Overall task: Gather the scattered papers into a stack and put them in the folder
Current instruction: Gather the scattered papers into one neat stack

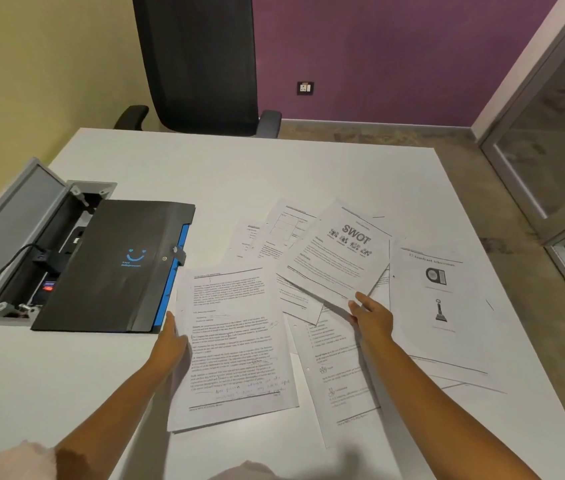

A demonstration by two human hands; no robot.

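Several printed papers lie scattered over the white table (274,168). A dense text sheet (236,344) lies nearest me, with my left hand (170,341) gripping its left edge. My right hand (371,317) pinches the near corner of the SWOT sheet (336,258), which is lifted slightly above the other pages. An awards sheet (437,299) lies to the right, and a bulleted page (336,368) lies under my right forearm. More sheets (274,233) fan out behind. The black folder (115,268), closed, with a blue spine edge, lies left of the papers.
An open grey cable box (14,237) with plugs and a cord is set into the table, left of the folder. A black office chair (201,64) stands at the far edge. A glass partition (558,133) runs along the right, beyond the table's right edge.
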